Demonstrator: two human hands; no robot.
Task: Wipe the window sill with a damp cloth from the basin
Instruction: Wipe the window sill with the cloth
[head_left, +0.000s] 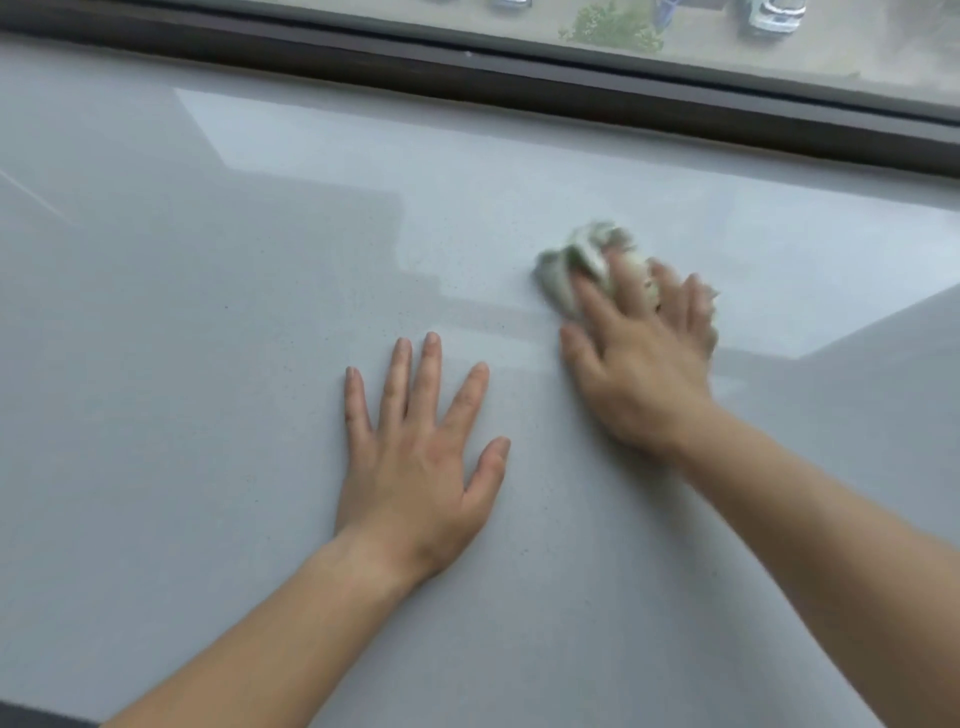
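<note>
The wide grey window sill (208, 322) fills the view, glossy and speckled. My right hand (639, 358) lies on a crumpled pale green cloth (576, 262) right of centre, fingers spread straight over it and pressing it to the sill. The cloth bunches out past my fingertips, and both hand and cloth look motion-blurred. My left hand (421, 457) rests flat on the sill to the left of it, fingers spread, holding nothing. No basin is in view.
The dark window frame (519, 88) runs along the far edge of the sill, with glass above showing parked cars and greenery far below. A dark strip shows at the sill's near left corner (31, 719).
</note>
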